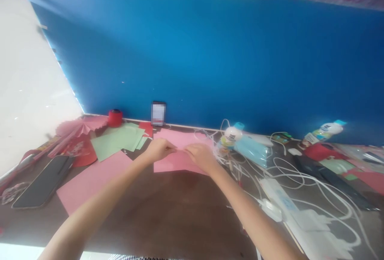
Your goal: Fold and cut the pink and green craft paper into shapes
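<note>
Pink paper [171,166] lies near the back of the dark brown table, with both hands over it. My left hand [159,149] has its fingers pinched together on the paper near its middle. Just to the right, my right hand [199,156] also pinches the paper, its fingertips pointing toward the left ones. A small gap separates the two sets of fingertips. Behind the paper, a phone [158,113] leans upright against the blue wall. Blur hides the exact fold or edge under the fingers.
Left are green sheets [120,142], another pink sheet [96,178], a red spool-like object [115,118], a pleated pink paper fan [81,126] and a dark phone [43,182]. Right are white-and-blue bottles [232,134], a blue packet [253,151], tangled white cables [300,176] and a power strip [279,196].
</note>
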The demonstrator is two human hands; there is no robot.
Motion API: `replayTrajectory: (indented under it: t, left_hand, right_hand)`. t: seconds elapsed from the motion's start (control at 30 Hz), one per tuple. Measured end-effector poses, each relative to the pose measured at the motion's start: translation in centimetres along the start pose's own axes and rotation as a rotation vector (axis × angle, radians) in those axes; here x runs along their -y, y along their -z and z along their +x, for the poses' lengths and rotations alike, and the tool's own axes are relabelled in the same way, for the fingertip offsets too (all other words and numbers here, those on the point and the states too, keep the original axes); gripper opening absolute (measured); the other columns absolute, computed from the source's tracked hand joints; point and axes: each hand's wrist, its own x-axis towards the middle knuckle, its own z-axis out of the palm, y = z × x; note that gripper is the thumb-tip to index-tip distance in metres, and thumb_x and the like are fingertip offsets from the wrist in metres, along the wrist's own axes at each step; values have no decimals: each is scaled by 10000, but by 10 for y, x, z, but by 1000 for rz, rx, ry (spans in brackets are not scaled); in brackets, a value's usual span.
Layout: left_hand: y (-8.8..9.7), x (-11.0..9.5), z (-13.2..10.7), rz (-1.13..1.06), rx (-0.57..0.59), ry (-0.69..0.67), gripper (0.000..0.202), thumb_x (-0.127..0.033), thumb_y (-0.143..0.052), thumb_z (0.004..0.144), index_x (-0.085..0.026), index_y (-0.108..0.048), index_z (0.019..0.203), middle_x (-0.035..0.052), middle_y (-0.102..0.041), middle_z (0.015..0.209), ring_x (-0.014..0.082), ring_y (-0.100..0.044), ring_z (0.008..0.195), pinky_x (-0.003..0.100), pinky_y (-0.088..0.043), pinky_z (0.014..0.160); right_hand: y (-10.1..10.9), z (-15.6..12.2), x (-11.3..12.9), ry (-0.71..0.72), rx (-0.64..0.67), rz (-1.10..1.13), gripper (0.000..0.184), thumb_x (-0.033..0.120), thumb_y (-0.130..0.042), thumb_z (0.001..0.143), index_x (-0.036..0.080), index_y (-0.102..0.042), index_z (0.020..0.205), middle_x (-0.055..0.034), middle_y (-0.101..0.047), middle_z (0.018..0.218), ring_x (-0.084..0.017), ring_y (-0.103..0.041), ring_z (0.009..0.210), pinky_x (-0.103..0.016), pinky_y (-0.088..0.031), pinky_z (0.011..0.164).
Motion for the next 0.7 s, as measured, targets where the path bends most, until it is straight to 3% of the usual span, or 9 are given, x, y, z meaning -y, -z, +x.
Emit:
replayTrajectory:
  t: [0.17,0.3,0.47,0.7]
  left_hand:
    - [7,0,0,-40,37,-76,362,-418,-422,842,-190,-701,815,25,-684,710,129,-560,629,212,-352,535]
    - [13,-1,1,102,-37,-38,305,-381,-419,847,-239,-689,837,3,-692,811,140,-582,712,213,-358,570]
    - [20,0,1,282,-52,-19,321,-377,-372,870,-238,-660,892,26,-681,825,162,-591,707,238,-357,591]
    - [23,1,-2,365,-62,-26,382,-415,-323,882,-199,-638,894,50,-665,778,162,-578,656,237,-342,572]
  right_hand:
    - [11,0,-1,-45,34,144,230,295,-458,867,213,-670,834,-32,-687,824,-160,-600,742,-252,-394,657]
    - [22,-2,-6,-107,44,177,271,379,-441,868,231,-663,819,-15,-678,790,-152,-582,684,-246,-377,600]
    - [28,-2,-10,-119,-2,116,265,352,-448,867,218,-665,797,-25,-682,793,-165,-588,723,-256,-375,623]
    - [28,-4,-16,-179,-93,138,201,292,-464,857,225,-653,870,-17,-688,883,-172,-612,777,-265,-403,681]
